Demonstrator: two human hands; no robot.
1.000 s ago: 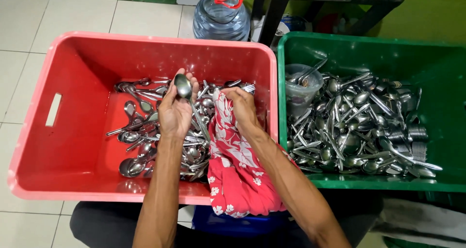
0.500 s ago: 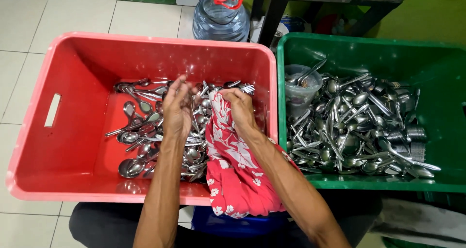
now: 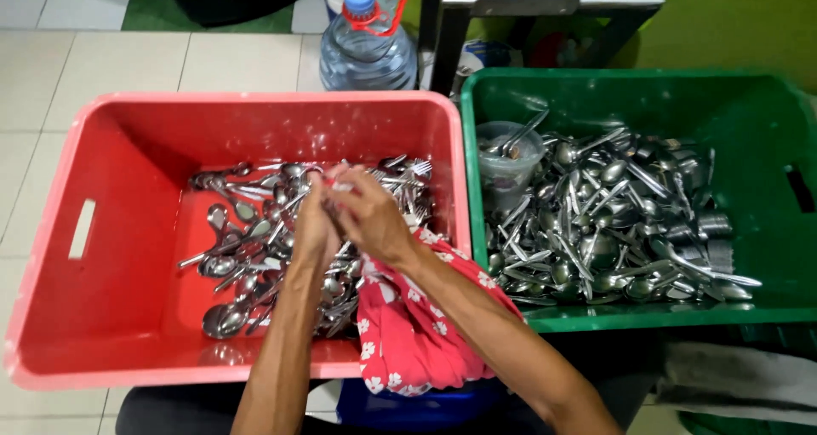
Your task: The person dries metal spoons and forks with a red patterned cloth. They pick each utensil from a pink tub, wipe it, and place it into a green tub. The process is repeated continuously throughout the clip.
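Head cam, looking straight down, and I'm using the red crate (image 3: 111,188) as my landmark. Both my hands sit together over the middle of it, above the heap of spoons and forks (image 3: 255,248) on its floor. My left hand (image 3: 313,226) and right hand (image 3: 370,218) are bunched up against each other, fingers curled closed around the top of a red flowered cloth (image 3: 417,333). Can't tell if there's a utensil wrapped inside. That cloth trails over the crate's near rim. Right of the crate, touching it, a green crate (image 3: 757,111) is loaded with more cutlery (image 3: 613,222) plus a clear plastic cup (image 3: 506,158). Behind the crate stands a water bottle (image 3: 368,48).
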